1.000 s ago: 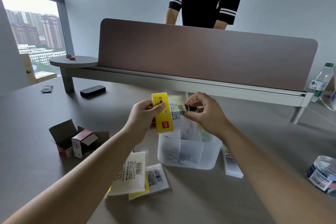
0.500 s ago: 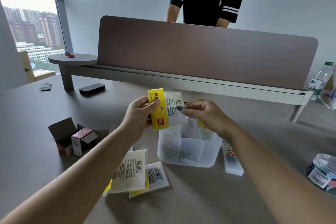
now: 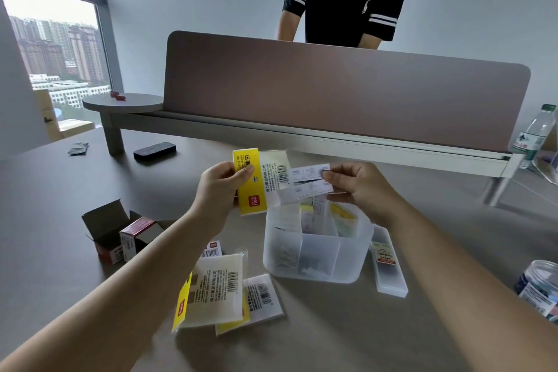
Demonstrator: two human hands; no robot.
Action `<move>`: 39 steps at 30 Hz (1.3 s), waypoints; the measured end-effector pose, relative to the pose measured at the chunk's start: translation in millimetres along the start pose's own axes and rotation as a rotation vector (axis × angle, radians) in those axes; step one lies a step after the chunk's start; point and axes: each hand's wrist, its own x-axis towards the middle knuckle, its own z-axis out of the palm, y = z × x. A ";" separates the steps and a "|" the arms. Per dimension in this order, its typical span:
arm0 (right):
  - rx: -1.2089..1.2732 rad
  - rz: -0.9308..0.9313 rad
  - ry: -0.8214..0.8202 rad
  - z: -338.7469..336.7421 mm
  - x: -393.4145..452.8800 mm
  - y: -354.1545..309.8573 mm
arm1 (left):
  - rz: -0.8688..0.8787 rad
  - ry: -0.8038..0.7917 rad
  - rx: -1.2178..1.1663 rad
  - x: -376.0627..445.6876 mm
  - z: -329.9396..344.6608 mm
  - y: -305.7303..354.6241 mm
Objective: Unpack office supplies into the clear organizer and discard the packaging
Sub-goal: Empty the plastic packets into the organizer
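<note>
Above the organizer: both hands work a packet over the near middle of the grey table [image 3: 332, 338].
Left hand: the left hand [image 3: 218, 190] pinches the yellow-banded packet [image 3: 260, 181] by its left edge, thumb on the front and fingers curled behind.
Right hand: the right hand [image 3: 359, 187] pinches a flat white strip of labels [image 3: 311, 181] at its right end, between thumb and curled fingers.
Just changed: half a second ago the right fingers were still at the packet's mouth; now the strip stands mostly clear of the sleeve to the right, only its left end near the opening.
Meaning for the task: the contents look nearly free, so dropping them into a compartment is probably next, with the sleeve left over as waste.
Clear organizer: the clear organizer [image 3: 317, 260] sits directly below the hands, a frosted, round-cornered tub split by thin dividers, with some items already inside.
Packet material: glossy thin film with a stiff yellow card band and a printed barcode.
Spent packaging: flat empty sleeves [image 3: 217, 290] lie near left of the tub, and an opened red carton [image 3: 120, 235] lies further left.
Right of the tub: a slim translucent case [image 3: 389, 272] lies just beside it.
</note>
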 end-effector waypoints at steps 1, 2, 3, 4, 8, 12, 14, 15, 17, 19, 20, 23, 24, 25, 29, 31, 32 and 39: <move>0.019 0.007 0.020 -0.4 1.1 0.2 | -0.006 0.004 -0.001 0.3 -0.9 -0.9; 0.028 0.010 0.044 -0.6 2.1 0.4 | -0.012 0.005 -0.005 0.2 -0.9 -2.0; 0.016 0.006 0.067 -0.9 3.8 0.6 | -0.017 0.007 -0.007 0.2 -0.6 -3.3; -0.010 -0.001 0.087 -2.0 5.0 0.9 | -0.025 0.012 -0.011 0.3 -0.5 -5.0; -0.154 -0.068 0.165 -14.1 9.2 2.3 | -0.075 0.053 -0.065 3.0 -4.2 -10.8; -0.222 -0.116 0.190 -27.4 8.1 2.9 | -0.103 0.075 -0.150 4.9 -8.0 -12.3; -0.290 -0.125 0.170 -30.4 6.3 2.6 | -0.107 0.074 -0.167 4.1 -7.9 -13.1; -0.325 -0.127 0.158 -31.1 5.6 2.5 | -0.109 0.071 -0.169 3.1 -7.3 -13.5; -0.390 -0.127 0.133 -31.4 4.3 2.2 | -0.110 0.068 -0.178 0.8 -6.3 -14.4; -0.465 -0.125 0.114 -30.9 3.1 2.1 | -0.111 0.069 -0.183 -1.2 -5.8 -14.8; -0.502 -0.123 0.101 -30.4 2.8 2.0 | -0.112 0.068 -0.186 -2.0 -6.0 -14.5; -0.612 -0.120 0.054 -26.9 2.7 -1.3 | -0.112 0.057 -0.200 -4.3 -5.7 -11.7; -0.652 -0.123 0.044 -25.3 3.7 -3.2 | -0.112 0.056 -0.202 -4.7 -5.5 -10.3; -0.691 -0.125 0.035 -23.6 5.3 -5.0 | -0.113 0.056 -0.203 -5.2 -5.4 -8.8; -0.822 -0.110 0.000 -15.9 13.3 -11.2 | -0.112 0.051 -0.198 -5.4 -5.3 -4.8; -0.842 -0.114 -0.008 -12.7 16.0 -13.2 | -0.111 0.044 -0.196 -5.8 -6.0 -3.9; -0.839 -0.119 -0.006 -11.5 16.8 -14.3 | -0.111 0.039 -0.194 -5.7 -6.5 -3.7; -0.783 -0.155 -0.013 -4.6 20.0 -16.5 | -0.124 0.032 -0.176 -3.4 -11.3 -4.6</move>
